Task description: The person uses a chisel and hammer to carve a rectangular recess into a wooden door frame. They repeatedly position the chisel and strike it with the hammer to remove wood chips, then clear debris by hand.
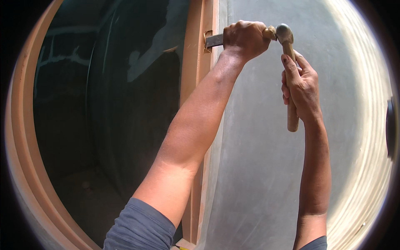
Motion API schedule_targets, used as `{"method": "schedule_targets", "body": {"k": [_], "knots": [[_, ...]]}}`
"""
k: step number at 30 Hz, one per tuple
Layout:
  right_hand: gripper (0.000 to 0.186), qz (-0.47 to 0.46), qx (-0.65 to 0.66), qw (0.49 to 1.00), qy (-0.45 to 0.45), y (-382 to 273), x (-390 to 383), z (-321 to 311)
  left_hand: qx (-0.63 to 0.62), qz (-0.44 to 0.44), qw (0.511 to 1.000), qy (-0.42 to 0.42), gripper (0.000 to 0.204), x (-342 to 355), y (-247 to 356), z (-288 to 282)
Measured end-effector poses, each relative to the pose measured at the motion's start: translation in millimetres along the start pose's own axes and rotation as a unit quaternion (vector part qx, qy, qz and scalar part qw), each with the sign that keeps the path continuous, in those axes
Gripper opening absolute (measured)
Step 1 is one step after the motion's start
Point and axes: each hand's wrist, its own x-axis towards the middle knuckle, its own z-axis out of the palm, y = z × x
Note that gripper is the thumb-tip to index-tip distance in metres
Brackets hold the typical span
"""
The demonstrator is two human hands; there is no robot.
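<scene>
My left hand (pixel 246 40) is closed around a chisel, whose flat metal blade (pixel 214 40) points left into a recess cut in the wooden door frame (pixel 199 75). The chisel's wooden handle end (pixel 271 33) sticks out to the right of my fist. In my right hand (pixel 302 85) is a hammer (pixel 293 121), gripped by its wooden handle with the thumb lying along it. The rounded metal hammer head (pixel 284 33) is right at the chisel's butt; whether they touch I cannot tell. My fingers hide most of the chisel handle.
A smooth grey wall (pixel 258 166) runs along the right of the frame. To the left, the doorway opens on a dark room (pixel 125 125) with pale patches on its walls. The opposite wooden jamb (pixel 25 146) curves along the left rim. Something yellow (pixel 181 248) lies low by the frame.
</scene>
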Motion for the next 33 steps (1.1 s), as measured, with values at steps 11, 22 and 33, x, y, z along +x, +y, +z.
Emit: {"method": "schedule_targets", "body": {"k": [11, 22, 33], "knots": [[0.053, -0.042, 0.087, 0.991, 0.090, 21, -1, -14, -0.026, 0.061, 0.996, 0.051, 0.033, -1, 12, 7], [0.050, -0.090, 0.081, 0.987, 0.105, 19, -1, 2, -0.023, 0.028, 0.999, 0.008, 0.029, 8, 9, 12], [0.049, -0.070, 0.083, 0.990, 0.091, 18, 5, 8, -0.023, 0.055, 0.996, 0.059, 0.028, 7, 1, 15]]}}
